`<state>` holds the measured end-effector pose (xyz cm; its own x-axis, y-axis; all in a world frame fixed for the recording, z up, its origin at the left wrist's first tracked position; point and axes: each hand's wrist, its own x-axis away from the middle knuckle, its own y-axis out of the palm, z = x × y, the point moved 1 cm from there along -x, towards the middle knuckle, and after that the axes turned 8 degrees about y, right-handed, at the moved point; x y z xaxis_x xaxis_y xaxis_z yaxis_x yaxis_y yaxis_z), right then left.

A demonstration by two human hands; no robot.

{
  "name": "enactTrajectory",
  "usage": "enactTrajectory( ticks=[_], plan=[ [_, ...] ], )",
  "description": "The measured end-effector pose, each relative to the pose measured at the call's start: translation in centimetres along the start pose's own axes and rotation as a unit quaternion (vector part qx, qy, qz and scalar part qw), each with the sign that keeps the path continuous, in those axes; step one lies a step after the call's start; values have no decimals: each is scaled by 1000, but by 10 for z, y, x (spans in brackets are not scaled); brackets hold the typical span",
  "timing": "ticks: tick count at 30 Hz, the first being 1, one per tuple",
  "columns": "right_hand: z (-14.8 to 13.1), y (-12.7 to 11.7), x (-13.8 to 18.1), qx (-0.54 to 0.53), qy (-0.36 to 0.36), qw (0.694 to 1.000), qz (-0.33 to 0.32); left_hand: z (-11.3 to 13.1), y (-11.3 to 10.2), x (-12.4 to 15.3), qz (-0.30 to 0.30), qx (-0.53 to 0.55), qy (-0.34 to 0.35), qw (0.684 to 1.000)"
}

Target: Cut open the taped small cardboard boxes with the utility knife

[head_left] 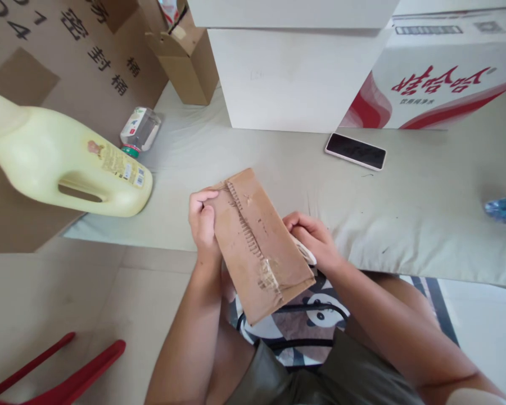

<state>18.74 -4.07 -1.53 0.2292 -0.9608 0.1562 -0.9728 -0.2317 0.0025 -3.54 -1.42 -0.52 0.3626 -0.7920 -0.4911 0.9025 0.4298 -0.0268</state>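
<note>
Two hands hold a flattened brown cardboard box (257, 242), tilted above the person's lap; the left hand (202, 225) clasps its upper left edge, fingers curled around the rim; the right hand (314, 243) is closed on its right edge, along with a scrap of something white too hidden to identify; a torn strip with tape runs down the cardboard box's face. Just beyond the cardboard box spreads a beige mat (405, 214); up and right of the cardboard box a phone (355, 151) lies dark screen up; well to its left a yellow jug (67, 163) lies on its side, a small bottle (139, 130) near it.
</note>
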Motion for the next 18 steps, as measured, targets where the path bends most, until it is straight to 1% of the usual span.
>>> enactTrajectory(
  ticks=[2, 4, 7, 8, 9, 10, 11, 12, 14, 15, 16, 18],
  plan=[
    [0, -7, -1, -42, 8, 999, -10, -1, -1, 1, 0, 0, 3, 1000],
    [1, -12, -2, -50, -17, 998, -36, -2, -2, 2, -1, 7, 1, 1000],
    [4, -15, -4, -12, -89, 992, -94, -3, -3, 1, 6, 32, -8, 999],
    [5, -16, -4, 10, -114, 988, -102, -3, -3, 0, 7, 43, -8, 999],
    [5, -17, -4, 37, -136, 985, -95, -4, -3, 0, 10, 52, -4, 999],
    [4, -20, -5, 66, -151, 984, -70, -4, -3, -1, 13, 56, 1, 998],
    [1, -23, -5, 86, -160, 983, -25, -5, -2, -1, 17, 53, 9, 998],
    [-3, -28, -5, 86, -171, 981, 37, -5, -2, -1, 20, 43, 18, 999],
    [-15, -40, -4, 26, -200, 966, 160, -7, 0, -1, 30, 13, 33, 999],
    [-23, -45, -2, -18, -220, 954, 201, -8, 1, 0, 35, -1, 42, 999],
    [-31, -49, 1, -58, -242, 943, 220, -9, 2, 1, 42, -16, 53, 998],
    [-45, -52, 9, -85, -277, 933, 213, -10, 5, 3, 62, -47, 76, 994]
  ],
)
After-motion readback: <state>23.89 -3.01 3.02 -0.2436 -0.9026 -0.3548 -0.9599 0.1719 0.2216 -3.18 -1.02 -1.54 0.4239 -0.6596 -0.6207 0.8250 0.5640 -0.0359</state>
